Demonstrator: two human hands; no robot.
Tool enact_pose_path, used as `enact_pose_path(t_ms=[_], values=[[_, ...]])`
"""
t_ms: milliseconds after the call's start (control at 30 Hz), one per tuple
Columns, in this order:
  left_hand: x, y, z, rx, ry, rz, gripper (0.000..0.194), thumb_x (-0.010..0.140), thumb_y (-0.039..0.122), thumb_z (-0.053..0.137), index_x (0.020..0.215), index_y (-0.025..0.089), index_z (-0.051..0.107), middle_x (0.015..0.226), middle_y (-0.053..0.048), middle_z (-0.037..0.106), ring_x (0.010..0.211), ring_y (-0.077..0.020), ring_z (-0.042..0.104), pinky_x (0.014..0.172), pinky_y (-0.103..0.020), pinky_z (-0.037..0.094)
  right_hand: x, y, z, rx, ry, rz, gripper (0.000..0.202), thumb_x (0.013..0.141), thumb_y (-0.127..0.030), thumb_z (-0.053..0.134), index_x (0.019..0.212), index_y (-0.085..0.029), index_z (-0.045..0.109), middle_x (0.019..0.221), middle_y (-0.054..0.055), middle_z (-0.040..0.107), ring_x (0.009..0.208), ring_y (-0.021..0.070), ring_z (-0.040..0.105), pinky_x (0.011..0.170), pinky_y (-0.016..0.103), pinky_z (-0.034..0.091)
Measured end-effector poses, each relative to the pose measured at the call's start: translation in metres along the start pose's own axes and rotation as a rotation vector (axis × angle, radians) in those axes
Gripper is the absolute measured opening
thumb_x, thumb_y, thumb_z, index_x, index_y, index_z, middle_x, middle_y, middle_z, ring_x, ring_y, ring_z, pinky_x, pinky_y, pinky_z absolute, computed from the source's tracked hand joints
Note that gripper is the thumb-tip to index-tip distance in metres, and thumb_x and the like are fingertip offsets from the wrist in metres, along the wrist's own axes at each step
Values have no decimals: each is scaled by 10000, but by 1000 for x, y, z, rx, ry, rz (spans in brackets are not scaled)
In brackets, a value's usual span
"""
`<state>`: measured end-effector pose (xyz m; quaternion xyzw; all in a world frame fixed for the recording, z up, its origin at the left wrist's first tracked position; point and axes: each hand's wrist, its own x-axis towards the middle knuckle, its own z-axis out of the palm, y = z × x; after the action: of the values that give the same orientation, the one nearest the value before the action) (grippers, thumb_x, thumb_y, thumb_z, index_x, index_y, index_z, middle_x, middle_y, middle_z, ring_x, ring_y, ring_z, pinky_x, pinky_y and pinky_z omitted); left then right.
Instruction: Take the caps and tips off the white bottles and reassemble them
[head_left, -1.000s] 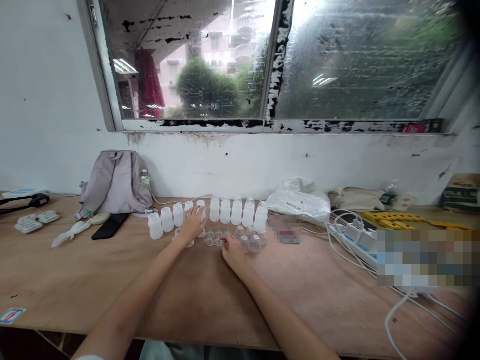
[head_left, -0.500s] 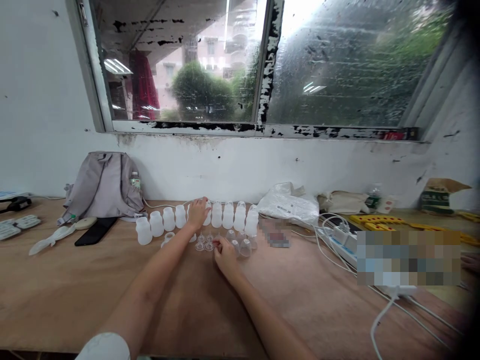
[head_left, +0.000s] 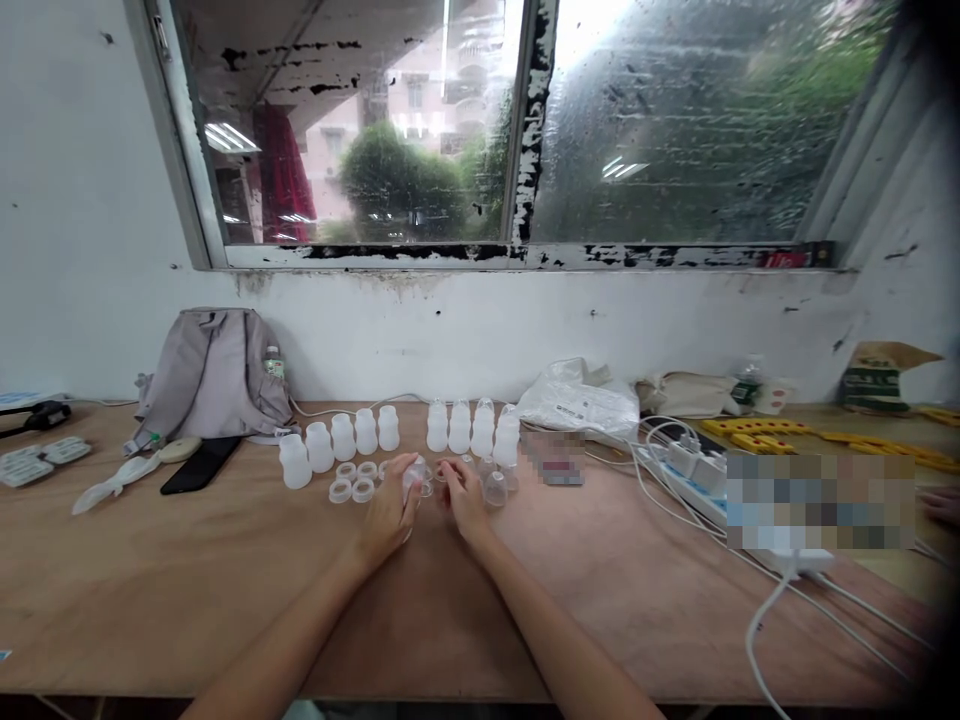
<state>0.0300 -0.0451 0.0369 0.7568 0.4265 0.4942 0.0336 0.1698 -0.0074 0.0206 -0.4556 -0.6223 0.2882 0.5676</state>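
My left hand (head_left: 388,515) is wrapped around a translucent white baby bottle (head_left: 413,468), held just above the table in front of the row. Close beside it, my right hand (head_left: 463,500) has its fingers pinched together; what they hold, if anything, is too small to make out. Clear teats (head_left: 427,488) lie between and behind the hands, partly covered by them. Just right of my right hand stand clear dome caps (head_left: 495,488). White collar rings (head_left: 363,489) lie to the left of my left hand.
Behind the hands stand open white bottles (head_left: 343,437) on the left and capped bottles (head_left: 460,428) on the right. A black phone (head_left: 201,466) and grey backpack (head_left: 206,375) are leftward. A plastic bag (head_left: 581,405), cables and a power strip (head_left: 690,500) lie to the right.
My left hand has drawn a bottle out of the row toward me, leaving a gap there. My right hand has shifted slightly right and up, and both hands are now close together.
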Motion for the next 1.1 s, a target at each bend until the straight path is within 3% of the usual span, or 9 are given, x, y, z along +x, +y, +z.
enact_pose_path(t_ms=[133,233,367,533,733,833,900,1000,1100], values=[[1,-1,11,-87,-166,-237,587,809,434,443,1296,191,223,1083,-86,541,952,-208,547,818,-344,421,3,-8,-7,144,-25,0,335,823,-442,353,851,-220,602,802,31,624,645,145,554,551,257,457],[5,-5,13,-85,-200,-337,521,763,487,482,1190,204,384,1014,-66,582,896,-220,568,762,-331,427,5,-14,-9,187,-74,-29,332,803,-459,392,823,-211,612,821,41,634,751,166,572,637,273,471],[5,-7,11,-103,-191,-330,388,757,463,487,1039,197,493,911,-38,619,827,-204,578,717,-300,424,4,-22,-5,221,-131,-27,261,708,-425,557,852,-210,591,815,25,635,767,169,582,679,273,468],[3,-2,12,-185,-191,-331,358,745,438,506,988,177,535,846,-33,629,769,-193,578,697,-283,424,4,-30,-4,279,-148,27,260,679,-440,578,779,-201,604,736,18,636,676,165,573,617,270,462],[9,3,25,-506,-174,-381,369,738,411,521,1010,165,556,921,-55,627,858,-206,563,744,-305,439,10,-29,-12,416,-118,103,271,677,-454,589,706,-189,636,692,25,639,661,170,567,620,278,447],[11,6,31,-640,-212,-447,346,737,441,505,950,173,559,794,-32,615,727,-180,572,631,-284,461,11,-32,-14,457,-109,122,248,674,-431,606,685,-186,642,685,25,638,652,164,564,626,276,441],[8,9,33,-702,-238,-485,360,728,464,507,939,176,549,718,-15,588,613,-154,555,535,-263,450,14,-35,-21,482,-64,130,253,664,-431,613,705,-182,641,713,31,639,662,162,566,624,272,440],[0,9,32,-743,-289,-525,383,698,490,535,917,176,532,669,3,551,502,-123,518,443,-241,420,29,-39,-47,503,180,113,356,681,-508,548,781,-174,623,789,52,624,688,163,562,594,266,437],[-8,6,30,-756,-262,-558,383,693,501,540,896,177,506,674,11,530,485,-110,509,437,-237,426,43,-34,-88,241,354,8,416,668,-525,549,877,-171,604,857,53,591,733,161,540,627,268,430]])
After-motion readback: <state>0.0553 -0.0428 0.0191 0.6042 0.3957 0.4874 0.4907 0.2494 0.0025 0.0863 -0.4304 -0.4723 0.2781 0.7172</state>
